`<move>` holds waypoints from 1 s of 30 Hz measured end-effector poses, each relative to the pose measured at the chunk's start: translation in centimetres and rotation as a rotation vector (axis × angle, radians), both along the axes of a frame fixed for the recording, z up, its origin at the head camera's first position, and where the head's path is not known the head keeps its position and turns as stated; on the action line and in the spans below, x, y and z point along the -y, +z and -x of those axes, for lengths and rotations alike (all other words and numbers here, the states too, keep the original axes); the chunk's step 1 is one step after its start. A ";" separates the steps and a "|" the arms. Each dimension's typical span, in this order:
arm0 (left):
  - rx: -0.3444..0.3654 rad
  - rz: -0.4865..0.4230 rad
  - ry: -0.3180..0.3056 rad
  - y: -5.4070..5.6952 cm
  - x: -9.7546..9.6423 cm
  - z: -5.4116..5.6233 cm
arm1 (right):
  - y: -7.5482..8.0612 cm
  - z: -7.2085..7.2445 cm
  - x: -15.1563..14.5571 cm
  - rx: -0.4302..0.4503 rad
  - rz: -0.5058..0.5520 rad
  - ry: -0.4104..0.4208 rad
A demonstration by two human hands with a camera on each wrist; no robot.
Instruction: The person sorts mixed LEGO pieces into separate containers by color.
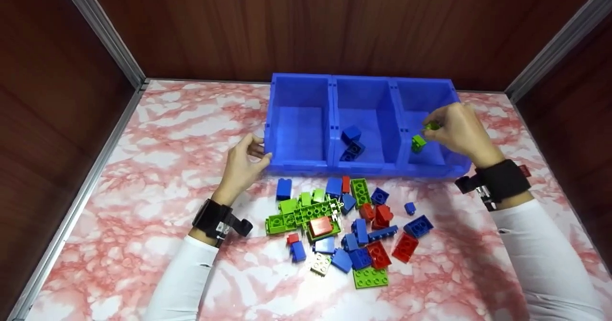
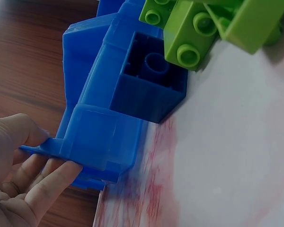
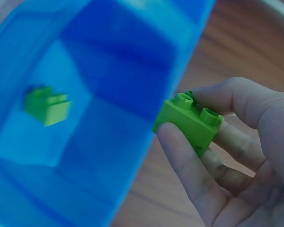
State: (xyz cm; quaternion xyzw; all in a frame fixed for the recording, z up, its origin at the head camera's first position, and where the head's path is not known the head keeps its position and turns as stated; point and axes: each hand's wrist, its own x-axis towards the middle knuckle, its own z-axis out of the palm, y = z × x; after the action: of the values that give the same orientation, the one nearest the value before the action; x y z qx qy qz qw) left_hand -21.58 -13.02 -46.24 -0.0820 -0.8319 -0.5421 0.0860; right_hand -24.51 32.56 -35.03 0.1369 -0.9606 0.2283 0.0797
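A blue three-compartment bin (image 1: pixel 306 168) stands at the back of the marbled table. My left hand (image 1: pixel 243 165) holds its left edge, thumb on one side of the rim (image 2: pixel 51 146) and fingers on the other. Over the right compartment, my right hand (image 1: pixel 461 132) pinches a green brick (image 3: pixel 191 120) between thumb and fingers. Another green brick (image 1: pixel 417 142) lies inside that compartment. Several dark blue bricks (image 1: pixel 351 134) lie in the middle compartment, while the left one shows bare floor.
In front of the bin lies a loose pile of green bricks (image 1: pixel 279 223), blue bricks (image 1: pixel 342 260) and red bricks (image 1: pixel 405 247). A pale brick (image 1: pixel 321 264) is among them. Wood-patterned walls (image 1: pixel 306 29) with metal edges enclose the table at the back and sides.
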 end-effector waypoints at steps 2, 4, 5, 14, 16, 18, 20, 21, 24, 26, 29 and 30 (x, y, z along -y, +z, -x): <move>0.005 -0.002 -0.001 0.0 0.0 0.0 | -0.9 0.6 -0.5 0.032 -0.013 0.015; -0.002 0.002 0.001 -0.1 0.0 -0.1 | -1.8 1.0 -0.6 0.062 -0.033 0.027; -0.008 0.004 0.001 -0.1 0.0 -0.1 | -2.3 1.2 -0.7 0.074 -0.044 0.033; -0.018 -0.003 0.005 -0.2 0.0 -0.1 | -4.4 2.3 0.4 0.206 -0.158 0.087; -0.008 -0.001 0.004 -0.1 0.0 -0.1 | -4.6 2.6 0.6 0.234 -0.178 0.082; 0.000 0.005 0.002 -0.1 0.1 -0.1 | -4.8 2.8 0.8 0.234 -0.197 0.087; 0.010 0.013 0.000 0.0 0.1 -0.1 | -5.0 3.0 0.8 0.217 -0.213 0.109; 0.013 0.017 0.000 0.0 0.1 -0.1 | -5.2 3.1 0.8 0.212 -0.219 0.121; 0.019 0.023 0.000 0.1 0.1 0.0 | -5.7 3.2 0.7 0.193 -0.226 0.158; 0.019 0.021 -0.001 0.1 0.0 0.0 | -6.0 3.1 0.7 0.196 -0.223 0.164; 0.012 0.018 0.003 0.0 0.0 0.1 | -6.1 3.0 0.7 0.212 -0.227 0.172; 0.009 0.019 0.004 0.0 0.0 0.0 | -6.0 2.9 0.7 0.219 -0.230 0.172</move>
State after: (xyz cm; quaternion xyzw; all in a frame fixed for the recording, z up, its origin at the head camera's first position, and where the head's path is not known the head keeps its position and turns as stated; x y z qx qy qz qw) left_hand -21.63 -13.05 -46.27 -0.0789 -0.8375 -0.5343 0.0827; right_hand -27.45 31.86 -41.03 0.2011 -0.9681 0.1366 -0.0614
